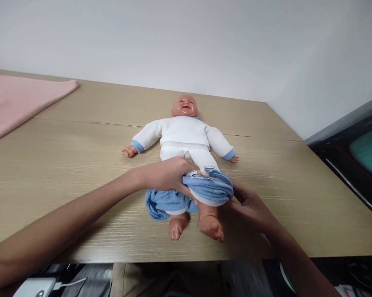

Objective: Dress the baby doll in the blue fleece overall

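Note:
A baby doll (184,131) in a white top and white trousers lies on its back on the wooden table (65,165), head away from me. Blue knitted trousers (204,187) are bunched around its shins, with both bare feet sticking out below. My left hand (167,173) reaches across from the left and its fingers are closed on the upper edge of the blue trousers over the doll's legs. On the right side of the bunched fabric, my right hand (250,206) grips the same blue trousers beside the doll's leg.
A pink cloth (15,101) lies on the table's far left. A white wall stands behind the table. A dark unit with a teal item (370,150) sits off the right edge. A white device with a cable (37,285) lies below the front edge.

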A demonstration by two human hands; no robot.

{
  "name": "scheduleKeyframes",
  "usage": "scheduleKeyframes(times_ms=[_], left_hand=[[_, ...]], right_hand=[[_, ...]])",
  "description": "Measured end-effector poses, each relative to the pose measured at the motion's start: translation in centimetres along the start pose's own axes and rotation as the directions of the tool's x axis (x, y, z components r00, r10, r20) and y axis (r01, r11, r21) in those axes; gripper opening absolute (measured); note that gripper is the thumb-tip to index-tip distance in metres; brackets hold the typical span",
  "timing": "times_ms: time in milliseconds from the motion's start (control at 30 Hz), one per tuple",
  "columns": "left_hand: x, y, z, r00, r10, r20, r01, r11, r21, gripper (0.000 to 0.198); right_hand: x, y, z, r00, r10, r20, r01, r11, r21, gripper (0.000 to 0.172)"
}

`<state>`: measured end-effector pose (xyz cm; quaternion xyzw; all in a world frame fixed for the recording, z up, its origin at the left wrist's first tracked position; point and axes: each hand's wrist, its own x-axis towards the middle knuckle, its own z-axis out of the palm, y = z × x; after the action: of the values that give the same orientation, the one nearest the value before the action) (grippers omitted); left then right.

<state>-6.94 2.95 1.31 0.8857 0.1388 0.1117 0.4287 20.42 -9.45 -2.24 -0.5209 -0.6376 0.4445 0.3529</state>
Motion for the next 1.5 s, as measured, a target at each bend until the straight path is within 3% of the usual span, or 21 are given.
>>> scheduleKeyframes(times_ms=[100,200,300,367,467,533,600,700,867,1033,1167,1300,1400,1500], left_hand=[[0.1,0.0,0.1,0.999,-0.045,0.004,0.045,0.999,0.003,0.033],[0.1,0.3,0.3,0.998,-0.051,-0.038,0.056,0.987,0.151,0.044],[-0.6,1.1,0.5,0.985,-0.034,-0.17,0.094,0.929,0.357,0.054],[-1.6,1.8,0.7,0.956,-0.056,-0.289,0.168,0.911,0.377,0.054],[-3.9,2.8,1.5,0.863,-0.158,-0.48,0.319,0.907,0.275,0.051],[-5.6,3.1,2.1,0.805,-0.244,-0.54,0.399,0.897,0.19,0.056],[-7.2,2.9,2.7,0.791,-0.329,-0.516,0.444,0.889,0.113,0.057],[-8.9,2.5,3.4,0.786,-0.426,-0.447,0.474,0.88,-0.006,0.042],[-9.6,2.0,4.2,0.762,-0.456,-0.461,0.428,0.888,-0.17,0.025],[-9.1,0.3,5.0,0.664,-0.544,-0.513,0.333,0.829,-0.449,0.03],[-8.9,-0.4,5.4,0.69,-0.56,-0.458,0.259,0.782,-0.567,0.035],[-8.6,0.0,5.4,0.692,-0.498,-0.522,0.346,0.864,-0.366,0.025],[-8.2,-0.1,5.2,0.683,-0.321,-0.656,0.367,0.928,-0.072,0.018],[-7.4,-1.1,5.1,0.695,-0.172,-0.698,0.324,0.942,0.091,0.011]], right_hand=[[0.6,0.0,-1.2,0.996,-0.038,0.086,0.042,0.998,-0.044,0.053],[0.7,-0.3,-2.3,0.983,-0.138,0.12,0.157,0.973,-0.169,0.059],[1.0,-1.1,-3.2,0.977,-0.172,0.128,0.201,0.94,-0.277,0.05],[1.5,-1.7,-3.6,0.977,-0.156,0.147,0.195,0.931,-0.308,0.038],[2.9,-2.7,-3.7,0.97,-0.187,0.158,0.232,0.908,-0.35,0.026],[4.1,-2.9,-3.6,0.955,-0.235,0.178,0.285,0.892,-0.351,0.023],[5.3,-2.7,-3.5,0.944,-0.273,0.183,0.317,0.902,-0.294,0.022],[6.9,-1.4,-2.9,0.965,-0.245,0.093,0.258,0.951,-0.173,0.025],[8.6,0.7,-2.0,0.987,-0.137,0.089,0.141,0.989,-0.035,0.031],[8.9,1.1,-2.1,0.98,-0.113,0.163,0.116,0.993,-0.007,0.039],[8.6,1.0,-2.1,0.979,-0.134,0.153,0.14,0.99,-0.027,0.038],[8.7,1.1,-1.8,0.962,-0.246,0.117,0.256,0.963,-0.08,0.029],[8.8,1.4,-1.7,0.928,-0.366,0.068,0.371,0.924,-0.092,0.022],[8.9,1.9,-1.5,0.944,-0.331,0.016,0.33,0.933,-0.141,0.022]])
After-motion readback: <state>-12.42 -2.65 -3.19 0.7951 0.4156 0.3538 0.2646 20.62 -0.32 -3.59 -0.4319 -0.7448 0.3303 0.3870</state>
